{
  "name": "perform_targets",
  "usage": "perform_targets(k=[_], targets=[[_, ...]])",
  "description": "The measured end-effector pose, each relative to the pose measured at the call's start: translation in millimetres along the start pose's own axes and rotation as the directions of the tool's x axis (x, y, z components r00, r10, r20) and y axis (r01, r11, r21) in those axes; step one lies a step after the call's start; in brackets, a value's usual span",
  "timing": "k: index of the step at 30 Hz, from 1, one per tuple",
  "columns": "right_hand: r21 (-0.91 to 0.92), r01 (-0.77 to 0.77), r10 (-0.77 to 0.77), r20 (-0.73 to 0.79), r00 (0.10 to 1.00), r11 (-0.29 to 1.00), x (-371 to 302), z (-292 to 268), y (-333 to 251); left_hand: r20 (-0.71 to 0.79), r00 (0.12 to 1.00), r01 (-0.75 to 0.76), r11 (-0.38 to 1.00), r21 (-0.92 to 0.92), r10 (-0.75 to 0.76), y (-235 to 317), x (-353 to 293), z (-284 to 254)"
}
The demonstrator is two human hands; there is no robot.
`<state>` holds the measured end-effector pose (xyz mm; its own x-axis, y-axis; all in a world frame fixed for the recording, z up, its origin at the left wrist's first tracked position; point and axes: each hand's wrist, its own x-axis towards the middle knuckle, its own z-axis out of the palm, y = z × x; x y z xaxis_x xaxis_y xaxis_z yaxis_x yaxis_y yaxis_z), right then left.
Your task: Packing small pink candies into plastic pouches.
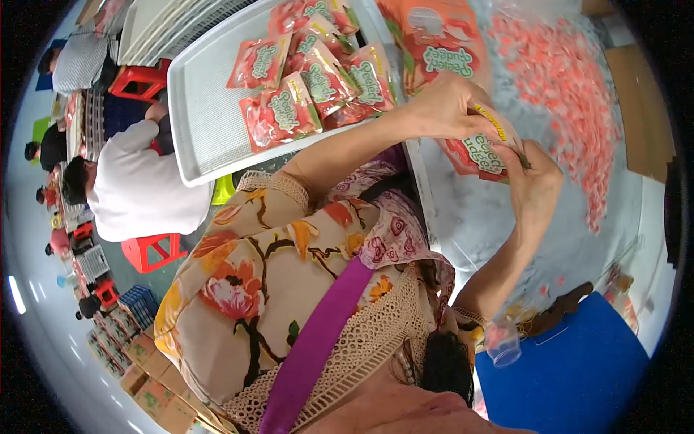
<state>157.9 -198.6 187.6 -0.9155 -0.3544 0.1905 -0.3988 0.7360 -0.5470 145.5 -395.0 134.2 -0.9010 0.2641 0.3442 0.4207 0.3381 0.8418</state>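
While left fingers point(463, 121) and right fingers point(515, 168) pinch its ends, the red pouch point(477, 154) slants lengthwise down rightward.

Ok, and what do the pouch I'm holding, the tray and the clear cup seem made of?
Pouch: probably glossy plastic film; it bends and has a sheen.
Tray: likely rigid white plastic, fairly matte; smooth rounded rim, fine-textured base.
Cup: clear and shiny, see-through, probably plastic; glass isn't ruled out.

Bright light; rim bent, fading black
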Motion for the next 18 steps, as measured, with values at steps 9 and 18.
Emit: perform_targets(k=[9, 18], targets=[[0.119, 0.138, -0.135, -0.030, 0.990, 0.983, 6.8, 29.9, -32.0, -0.047, 0.999, 0.025, 1.000, 0.018, -0.024, 3.3, -36.2, -44.1], [0.295, 0.331, -0.341, -0.018, 0.940, 0.896, 10.2, 129.9, -68.8, -0.122, 0.900, 0.434, 0.888, 0.151, -0.419, 1.0, -115.7, -147.1]])
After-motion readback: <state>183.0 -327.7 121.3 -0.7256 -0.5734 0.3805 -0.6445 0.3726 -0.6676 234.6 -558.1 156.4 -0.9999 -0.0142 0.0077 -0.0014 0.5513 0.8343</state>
